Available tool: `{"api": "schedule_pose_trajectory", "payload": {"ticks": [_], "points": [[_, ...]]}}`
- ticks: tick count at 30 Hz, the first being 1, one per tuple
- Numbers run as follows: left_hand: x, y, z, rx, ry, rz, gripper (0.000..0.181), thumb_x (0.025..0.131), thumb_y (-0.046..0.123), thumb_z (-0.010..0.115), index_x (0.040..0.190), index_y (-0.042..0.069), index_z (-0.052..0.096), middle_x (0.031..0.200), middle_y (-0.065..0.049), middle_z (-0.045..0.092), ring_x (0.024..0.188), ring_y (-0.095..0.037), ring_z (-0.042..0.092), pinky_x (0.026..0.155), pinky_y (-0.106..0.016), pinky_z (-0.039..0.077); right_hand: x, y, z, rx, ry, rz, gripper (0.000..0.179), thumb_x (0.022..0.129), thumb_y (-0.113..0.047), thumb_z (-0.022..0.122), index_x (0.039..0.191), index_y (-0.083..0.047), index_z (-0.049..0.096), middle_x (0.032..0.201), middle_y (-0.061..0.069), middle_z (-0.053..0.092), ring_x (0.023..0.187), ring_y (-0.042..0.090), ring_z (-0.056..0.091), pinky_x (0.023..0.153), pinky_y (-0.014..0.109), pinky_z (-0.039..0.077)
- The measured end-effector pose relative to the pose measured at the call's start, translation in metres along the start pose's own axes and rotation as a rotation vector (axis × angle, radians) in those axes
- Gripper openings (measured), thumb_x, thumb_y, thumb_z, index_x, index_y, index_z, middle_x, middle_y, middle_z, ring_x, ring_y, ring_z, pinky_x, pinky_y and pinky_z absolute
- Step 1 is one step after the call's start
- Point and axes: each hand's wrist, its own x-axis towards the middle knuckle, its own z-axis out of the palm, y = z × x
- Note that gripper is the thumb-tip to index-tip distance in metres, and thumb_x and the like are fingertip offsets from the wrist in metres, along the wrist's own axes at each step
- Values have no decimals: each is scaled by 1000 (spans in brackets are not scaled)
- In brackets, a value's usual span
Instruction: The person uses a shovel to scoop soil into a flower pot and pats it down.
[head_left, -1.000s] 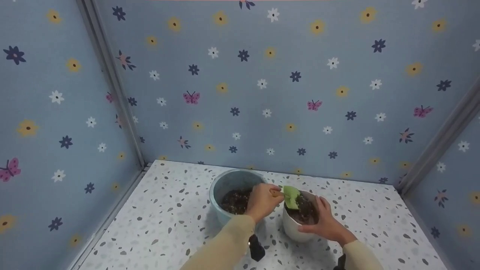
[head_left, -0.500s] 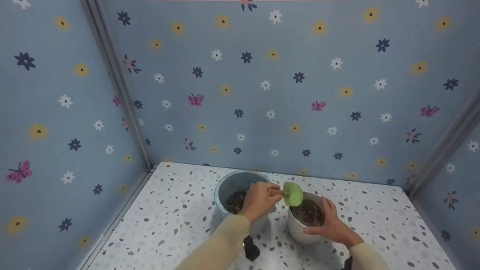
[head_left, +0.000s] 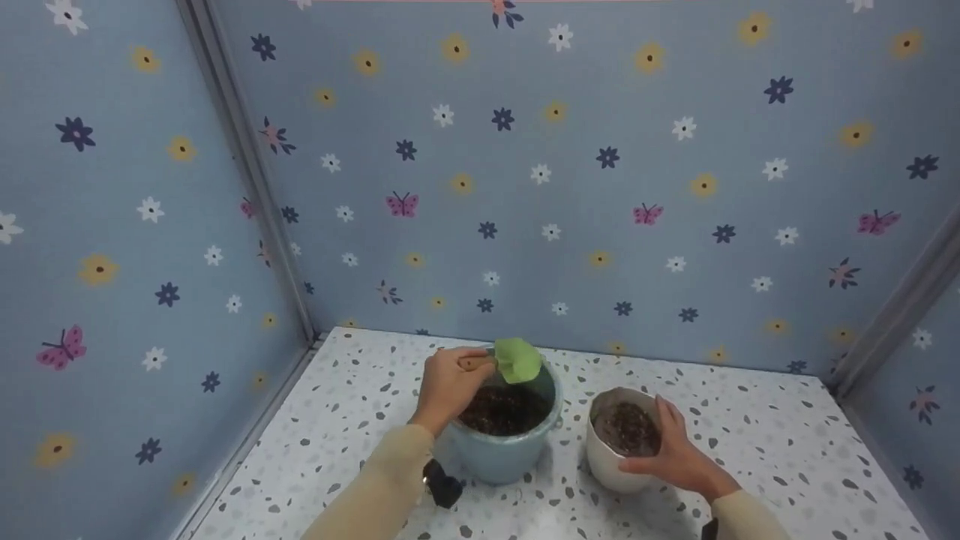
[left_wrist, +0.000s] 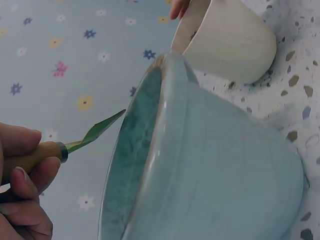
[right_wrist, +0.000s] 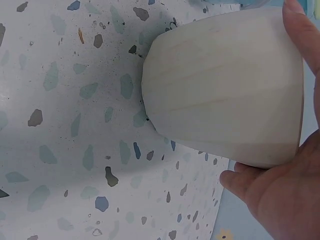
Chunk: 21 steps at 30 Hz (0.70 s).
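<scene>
My left hand [head_left: 448, 382] grips the wooden handle of a small trowel with a green blade [head_left: 517, 361]. The blade is over the opening of a blue glazed pot [head_left: 501, 454], which has dark soil [head_left: 504, 411] inside. In the left wrist view the fingers curl round the handle [left_wrist: 32, 159], beside the pot's rim. To the right stands a smaller white pot [head_left: 611, 461], also with soil [head_left: 630, 429] in it. My right hand [head_left: 679, 454] holds this pot by its right side, thumb at the near rim and fingers at the far side.
Both pots stand on a white speckled tabletop [head_left: 765, 442]. Blue flowered panels [head_left: 570, 202] rise behind it and on both sides. Small dark crumbs [left_wrist: 231, 86] lie beside the white pot.
The trowel has moved left with my left hand, from above the white pot to above the blue pot. Soil that was on its blade has dropped into the white pot. The right hand keeps its hold.
</scene>
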Motion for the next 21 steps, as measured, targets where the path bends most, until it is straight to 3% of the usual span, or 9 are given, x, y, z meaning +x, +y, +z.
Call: {"api": "schedule_pose_trajectory", "payload": {"ticks": [4, 11, 16, 21], "points": [[-1, -7, -7, 32, 21, -22, 27, 77, 29, 70, 98, 13, 71, 76, 11, 67, 73, -6, 61, 70, -34, 48, -2, 1, 0, 18, -11, -11, 125, 65, -48, 76, 143, -8, -12, 143, 23, -15, 130, 46, 0, 97, 61, 14], [4, -14, -14, 129, 50, 27, 18, 77, 22, 67, 91, 12, 72, 67, 11, 64, 59, -7, 55, 60, -28, 47, 1, -3, -4, -6, 2, -35, 125, 64, -48, 76, 143, -9, -13, 144, 23, -15, 129, 48, 1, 97, 62, 13], [4, -21, -19, 211, 10, 50, 15, 77, 15, 59, 82, 14, 72, 64, 10, 61, 50, -8, 48, 52, -26, 43, 0, -3, -2, -11, -5, -18, 126, 63, -51, 76, 143, -10, -12, 144, 21, -15, 129, 47, 2, 96, 62, 13], [2, -27, -22, 346, -26, 86, 19, 77, 13, 57, 87, 12, 73, 76, 6, 66, 58, -8, 56, 56, -28, 47, -4, 3, -1, -34, -7, -15, 126, 63, -51, 76, 143, -9, -11, 144, 22, -14, 129, 48, 4, 95, 63, 15]]}}
